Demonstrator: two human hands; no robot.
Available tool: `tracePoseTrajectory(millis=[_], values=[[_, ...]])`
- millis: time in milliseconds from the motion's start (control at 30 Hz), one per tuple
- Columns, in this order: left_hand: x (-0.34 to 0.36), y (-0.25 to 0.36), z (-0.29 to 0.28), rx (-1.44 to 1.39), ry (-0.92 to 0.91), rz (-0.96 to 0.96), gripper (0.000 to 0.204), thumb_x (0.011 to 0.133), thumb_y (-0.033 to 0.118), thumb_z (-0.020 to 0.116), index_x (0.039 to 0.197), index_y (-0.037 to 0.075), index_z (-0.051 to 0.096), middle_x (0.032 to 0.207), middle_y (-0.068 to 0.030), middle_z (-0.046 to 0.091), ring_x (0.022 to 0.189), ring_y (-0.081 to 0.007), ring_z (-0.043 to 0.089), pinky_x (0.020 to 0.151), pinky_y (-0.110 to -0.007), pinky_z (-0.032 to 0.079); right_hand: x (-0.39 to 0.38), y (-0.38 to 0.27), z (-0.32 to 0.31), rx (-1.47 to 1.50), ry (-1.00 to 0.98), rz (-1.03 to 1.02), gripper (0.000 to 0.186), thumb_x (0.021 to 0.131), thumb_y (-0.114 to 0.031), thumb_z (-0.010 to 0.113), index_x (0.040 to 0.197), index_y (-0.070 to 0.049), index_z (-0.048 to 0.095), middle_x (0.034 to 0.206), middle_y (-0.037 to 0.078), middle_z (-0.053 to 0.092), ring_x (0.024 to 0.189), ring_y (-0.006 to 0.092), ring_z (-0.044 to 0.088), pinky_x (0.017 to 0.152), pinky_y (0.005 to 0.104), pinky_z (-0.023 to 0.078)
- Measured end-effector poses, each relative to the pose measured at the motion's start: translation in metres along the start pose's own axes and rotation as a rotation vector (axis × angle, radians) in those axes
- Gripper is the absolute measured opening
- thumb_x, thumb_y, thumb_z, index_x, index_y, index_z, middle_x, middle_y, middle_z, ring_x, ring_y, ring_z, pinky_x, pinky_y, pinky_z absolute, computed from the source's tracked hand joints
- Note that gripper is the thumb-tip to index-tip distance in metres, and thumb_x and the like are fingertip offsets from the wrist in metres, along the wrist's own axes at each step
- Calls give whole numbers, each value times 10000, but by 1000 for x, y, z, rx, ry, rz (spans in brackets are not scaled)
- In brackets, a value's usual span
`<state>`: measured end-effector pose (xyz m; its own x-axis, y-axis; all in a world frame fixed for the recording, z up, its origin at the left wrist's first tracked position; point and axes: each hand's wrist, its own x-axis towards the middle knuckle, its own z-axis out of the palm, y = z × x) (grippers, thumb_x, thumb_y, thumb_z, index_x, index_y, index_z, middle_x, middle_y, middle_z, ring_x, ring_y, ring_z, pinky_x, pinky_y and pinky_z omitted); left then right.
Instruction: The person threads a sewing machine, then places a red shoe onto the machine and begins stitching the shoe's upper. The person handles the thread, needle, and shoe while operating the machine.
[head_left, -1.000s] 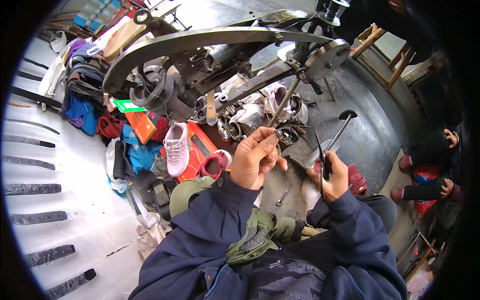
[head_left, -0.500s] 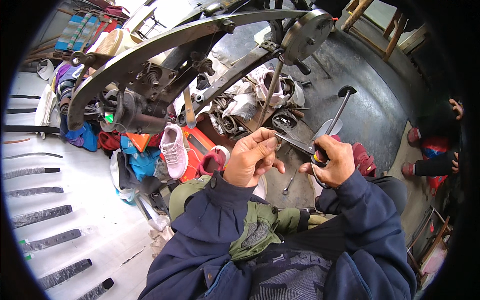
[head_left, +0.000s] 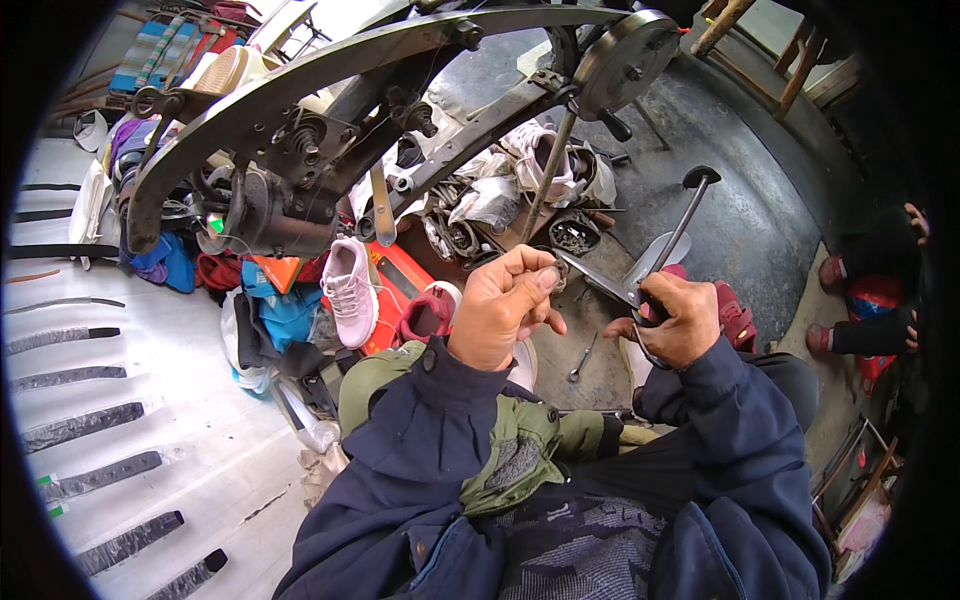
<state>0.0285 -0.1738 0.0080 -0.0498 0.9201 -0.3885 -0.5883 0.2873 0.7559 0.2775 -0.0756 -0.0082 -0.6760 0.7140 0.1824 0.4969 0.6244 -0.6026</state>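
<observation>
My left hand [head_left: 505,310] is closed in a pinch, thumb against forefinger. Whatever small thing may be between the fingertips is too hidden to name. My right hand [head_left: 680,318] is wrapped round the handles of a pair of scissors [head_left: 598,281] with metal blades and dark handles. Their blades point left, with the tips close beside the left fingertips. Both hands are held up over my lap, just beyond the green and navy clothing.
A hand-cranked sewing machine [head_left: 285,205] with a handwheel [head_left: 628,65] stands ahead. A pink sneaker [head_left: 350,290] and bags of small parts lie beyond my hands. Dark strips [head_left: 85,425] line the white surface at left. Another person's legs [head_left: 865,328] show at right.
My right hand and the scissors have shifted slightly right. The left hand stays almost in place, still pinched. The machine appears a little shifted in the view.
</observation>
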Motion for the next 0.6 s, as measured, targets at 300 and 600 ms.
tracePoseTrajectory(millis=[300,600], values=[[-4,3,8,6,37,96,186,1041,136,681,1136,-15,628,644,33,529,504,-44,421,614,-300,563,-12,56,61,-50,-273,656,672,839,-668,790,968,-11,737,831,218,740,859,397,750,770,481,567],[-15,3,6,41,51,67,178,1060,158,664,1143,5,627,665,40,513,518,-43,401,642,-309,559,-2,81,194,-94,-553,709,569,909,-473,725,1192,17,663,1134,264,749,1104,437,714,965,518,545]])
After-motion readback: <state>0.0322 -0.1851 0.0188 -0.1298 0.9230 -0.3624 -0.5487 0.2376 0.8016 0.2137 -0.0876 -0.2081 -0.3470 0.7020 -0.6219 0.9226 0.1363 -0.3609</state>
